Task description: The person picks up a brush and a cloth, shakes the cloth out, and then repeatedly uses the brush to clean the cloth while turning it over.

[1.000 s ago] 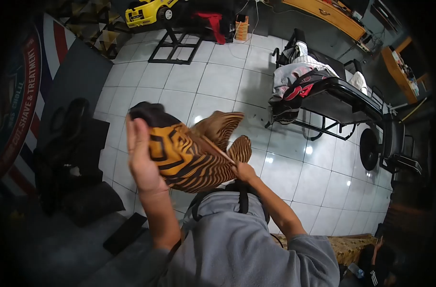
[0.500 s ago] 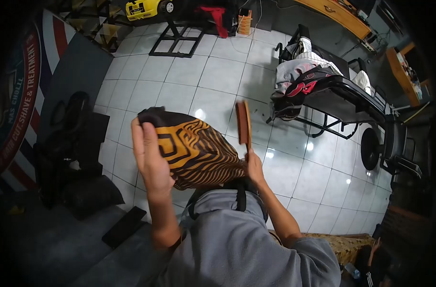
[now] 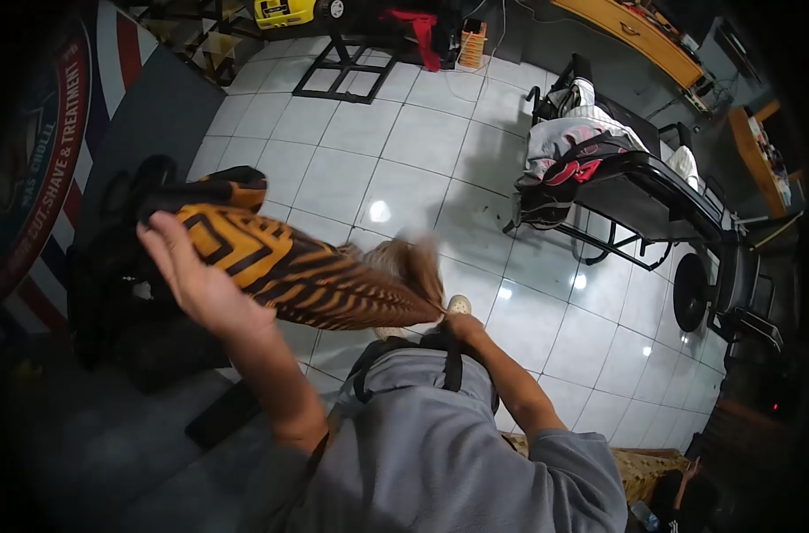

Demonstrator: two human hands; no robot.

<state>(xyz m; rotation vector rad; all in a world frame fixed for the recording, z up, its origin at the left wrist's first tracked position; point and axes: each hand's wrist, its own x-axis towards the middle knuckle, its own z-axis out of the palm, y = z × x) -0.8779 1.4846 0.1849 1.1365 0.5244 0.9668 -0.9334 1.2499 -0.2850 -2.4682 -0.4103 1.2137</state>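
Observation:
A black and orange patterned cloth (image 3: 289, 266) stretches between my two hands above the floor. My left hand (image 3: 205, 284) grips its wide left end, with the thumb side partly hidden. Its narrow, gathered end is in my right hand (image 3: 462, 327), close to my waist. Just above my right hand, a blurred brown shape (image 3: 422, 271) overlaps the cloth's end; its outline is too smeared to tell whether it is the brush.
A black barber chair (image 3: 640, 191) with grey and red cloths (image 3: 569, 155) on it stands at the right. A black metal frame (image 3: 347, 75) lies on the tiles at the top. A barber sign (image 3: 58, 169) leans at the left. A shoe (image 3: 459, 305) shows below me.
My left hand has swung left and down, drawing the cloth out longer. The brush seen upright above my right hand is no longer clear. My right hand has moved slightly lower.

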